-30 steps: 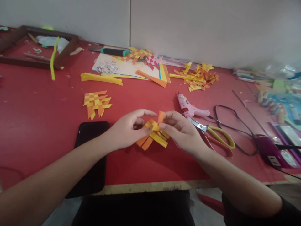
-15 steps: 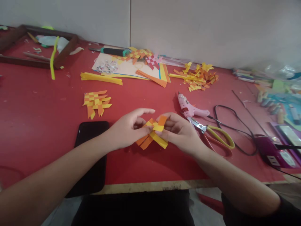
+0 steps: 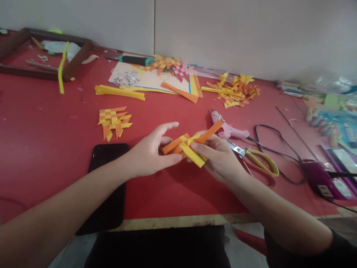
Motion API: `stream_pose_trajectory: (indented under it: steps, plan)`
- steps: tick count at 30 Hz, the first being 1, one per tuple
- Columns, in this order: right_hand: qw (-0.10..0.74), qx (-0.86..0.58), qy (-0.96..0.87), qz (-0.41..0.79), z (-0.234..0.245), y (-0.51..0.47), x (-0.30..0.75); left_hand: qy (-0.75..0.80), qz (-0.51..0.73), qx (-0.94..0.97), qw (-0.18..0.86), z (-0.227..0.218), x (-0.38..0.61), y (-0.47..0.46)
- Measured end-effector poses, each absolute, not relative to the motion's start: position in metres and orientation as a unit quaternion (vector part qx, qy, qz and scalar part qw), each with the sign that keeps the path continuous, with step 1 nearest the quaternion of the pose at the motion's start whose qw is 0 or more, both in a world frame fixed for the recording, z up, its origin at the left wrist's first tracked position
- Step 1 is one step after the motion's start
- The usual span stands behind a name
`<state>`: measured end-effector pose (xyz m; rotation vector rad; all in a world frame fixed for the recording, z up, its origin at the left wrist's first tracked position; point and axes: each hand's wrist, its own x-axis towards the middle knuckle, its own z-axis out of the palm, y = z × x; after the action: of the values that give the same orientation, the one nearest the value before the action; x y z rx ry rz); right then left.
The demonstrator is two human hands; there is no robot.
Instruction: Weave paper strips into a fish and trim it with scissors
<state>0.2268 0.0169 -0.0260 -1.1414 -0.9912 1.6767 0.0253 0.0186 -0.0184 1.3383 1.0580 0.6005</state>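
Note:
A piece of woven paper strips [image 3: 182, 142] in orange and yellow is between my two hands above the red table. My right hand [image 3: 216, 149] is closed on its right side, the thumb pressed over the crossing strips. One long orange strip sticks out up and to the right, and yellow ends point toward me. My left hand [image 3: 152, 150] grips the lower left side with thumb and bent fingers, its index finger stretched away. To the left lies a woven paper fish [image 3: 113, 120] in the same colours.
A black phone [image 3: 107, 186] lies under my left forearm. Right of my hands are a pink glue gun [image 3: 230, 131] with a cord and scissors [image 3: 258, 160]. Behind lie yellow strips [image 3: 119, 92], a pile of paper scraps [image 3: 237, 91] and a cutter [image 3: 136, 60]. A wooden frame [image 3: 80, 59] stands back left.
The woven strips have turned between my hands, and a long orange strip now points up and right. My right hand has shifted its grip slightly to the right.

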Motion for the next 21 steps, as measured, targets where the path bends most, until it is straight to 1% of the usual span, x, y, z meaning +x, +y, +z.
stream_pose_trajectory:
  steps: [4, 8, 15, 21]
  plan:
    - [0.408, -0.444, -0.391, 0.696, -0.0225, 0.0174, 0.2274, 0.459, 0.265, 0.573, 0.626, -0.0177, 0.0255, 0.0193]
    - [0.396, -0.457, -0.391, 0.694, -0.0228, 0.0172, 0.229, 0.475, 0.272, 0.568, 0.614, -0.018, 0.0263, 0.0194]
    - [0.416, -0.49, -0.392, 0.659, -0.0235, 0.0163, 0.2283, 0.466, 0.279, 0.543, 0.64, -0.0177, 0.0261, 0.019]
    - [0.413, -0.491, -0.42, 0.642, -0.0286, 0.016, 0.2304, 0.467, 0.282, 0.548, 0.634, -0.0155, 0.0275, 0.0196]
